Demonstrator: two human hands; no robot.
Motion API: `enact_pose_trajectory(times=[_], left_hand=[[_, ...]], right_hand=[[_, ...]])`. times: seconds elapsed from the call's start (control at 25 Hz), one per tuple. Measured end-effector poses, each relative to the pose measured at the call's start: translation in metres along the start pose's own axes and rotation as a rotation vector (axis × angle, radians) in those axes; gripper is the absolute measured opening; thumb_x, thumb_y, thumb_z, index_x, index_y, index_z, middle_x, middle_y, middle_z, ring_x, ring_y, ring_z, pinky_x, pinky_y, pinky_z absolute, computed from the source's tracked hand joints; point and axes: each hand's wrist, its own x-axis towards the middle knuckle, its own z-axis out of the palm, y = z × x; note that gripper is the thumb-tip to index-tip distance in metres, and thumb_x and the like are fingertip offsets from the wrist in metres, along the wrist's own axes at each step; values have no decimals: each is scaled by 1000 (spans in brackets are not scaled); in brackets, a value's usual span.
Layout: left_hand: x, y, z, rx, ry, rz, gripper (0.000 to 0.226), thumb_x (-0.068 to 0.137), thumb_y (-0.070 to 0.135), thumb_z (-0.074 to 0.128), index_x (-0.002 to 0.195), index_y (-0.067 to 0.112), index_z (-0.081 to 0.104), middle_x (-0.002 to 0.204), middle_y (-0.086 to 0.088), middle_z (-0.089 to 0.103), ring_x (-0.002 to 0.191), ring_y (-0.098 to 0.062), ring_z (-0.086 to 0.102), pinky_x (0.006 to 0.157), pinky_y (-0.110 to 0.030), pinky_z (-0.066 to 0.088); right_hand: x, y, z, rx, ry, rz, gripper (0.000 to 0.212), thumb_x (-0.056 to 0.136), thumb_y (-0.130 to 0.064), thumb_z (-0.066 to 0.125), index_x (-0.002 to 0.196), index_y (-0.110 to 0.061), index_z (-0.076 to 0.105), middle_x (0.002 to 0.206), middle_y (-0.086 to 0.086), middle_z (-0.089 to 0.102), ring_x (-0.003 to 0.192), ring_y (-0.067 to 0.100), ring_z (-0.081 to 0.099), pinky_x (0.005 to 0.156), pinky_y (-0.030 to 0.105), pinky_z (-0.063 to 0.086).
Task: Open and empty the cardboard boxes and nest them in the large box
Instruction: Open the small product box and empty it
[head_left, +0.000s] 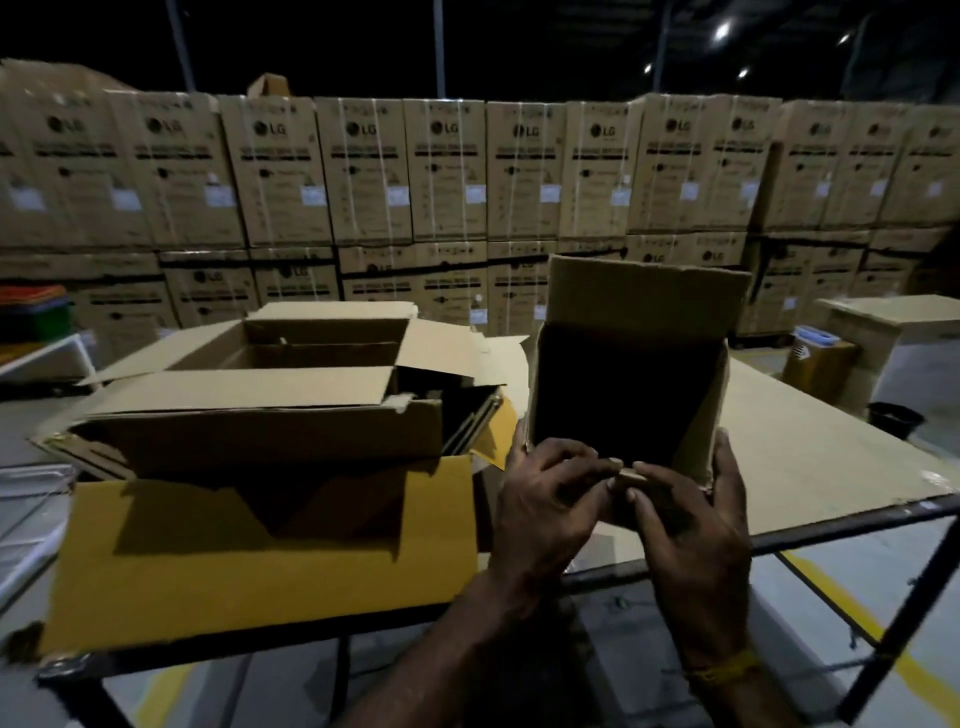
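Note:
A small cardboard box is tilted with its open, dark mouth toward me and its top flap standing up. My left hand and my right hand both grip its near bottom flap, fingers curled over the edge, the right thumb along the box's right wall. To the left, the large open cardboard box lies on the table with its flaps spread; other cardboard sits inside it.
The table is covered with cardboard sheets, a yellow one at the front left; its metal frame runs along the near edge. Stacks of printed cartons form a wall behind. A white stand and a small black bin are at far right.

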Motion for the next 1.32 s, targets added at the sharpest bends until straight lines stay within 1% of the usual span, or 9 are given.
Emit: enact_pose_trajectory(times=[0.08, 0.24, 0.44, 0.6, 0.72, 0.8, 1.08, 1.24, 1.32], left_hand=[[20, -10, -41, -12, 15, 54, 18, 86, 26, 71, 103, 23, 78, 102, 6, 67, 101, -7, 61, 93, -54, 47], [59, -31, -110, -34, 47, 107, 25, 84, 27, 66, 103, 17, 77, 108, -3, 65, 107, -15, 58, 85, -39, 53], [99, -52, -180, 27, 100, 212, 28, 77, 10, 70, 104, 14, 77, 118, -4, 66, 124, -17, 52, 94, -45, 51], [132, -65, -232, 50, 119, 196, 31, 81, 5, 69, 110, 12, 74, 118, -7, 65, 120, -21, 56, 93, -24, 51], [153, -74, -262, 87, 188, 167, 24, 87, 13, 66, 110, 13, 72, 113, -6, 65, 102, -9, 61, 81, -14, 52], [165, -84, -280, 152, 227, 146, 22, 89, 19, 67, 110, 14, 71, 110, -2, 63, 96, -7, 61, 77, -10, 50], [191, -119, -314, 350, 208, 21, 19, 87, 33, 68, 105, 28, 76, 103, 6, 71, 92, -7, 64, 74, -20, 52], [199, -140, -313, 424, 178, -54, 17, 88, 35, 69, 104, 32, 76, 103, 9, 72, 90, -3, 65, 73, -21, 55], [199, -149, -311, 439, 143, -75, 18, 91, 33, 67, 106, 30, 75, 105, 9, 72, 92, -1, 65, 73, -17, 55]], right_hand=[[9, -33, 28, -2, 54, -61, 33, 83, -4, 75, 110, -22, 71, 160, 11, 26, 144, 18, 31, 111, 13, 31], [32, -90, 82, -48, 144, -145, 21, 85, -11, 69, 105, -8, 73, 158, 19, 28, 145, 31, 30, 114, 14, 28], [63, -143, 134, -24, 179, -263, 23, 92, -21, 70, 113, -13, 72, 158, 23, 25, 144, 35, 34, 114, 21, 34], [98, -181, 179, 55, 125, -276, 22, 89, -19, 70, 110, -13, 72, 158, 22, 24, 145, 34, 32, 108, 15, 36], [122, -202, 212, 79, 49, -289, 23, 87, -21, 68, 110, -16, 70, 158, 21, 25, 142, 34, 36, 104, 25, 47], [133, -210, 234, 91, 8, -293, 23, 87, -20, 68, 110, -14, 70, 156, 22, 28, 141, 33, 38, 102, 20, 46], [152, -213, 300, 139, -107, -204, 26, 87, -27, 72, 112, -22, 70, 151, 19, 37, 132, 23, 45, 94, 16, 45], [160, -197, 324, 159, -210, -152, 25, 87, -29, 73, 112, -28, 69, 136, 13, 49, 121, 25, 54, 89, 36, 58], [162, -191, 333, 158, -234, -139, 25, 87, -29, 73, 111, -27, 69, 127, 8, 52, 115, 21, 57, 84, 33, 60]])
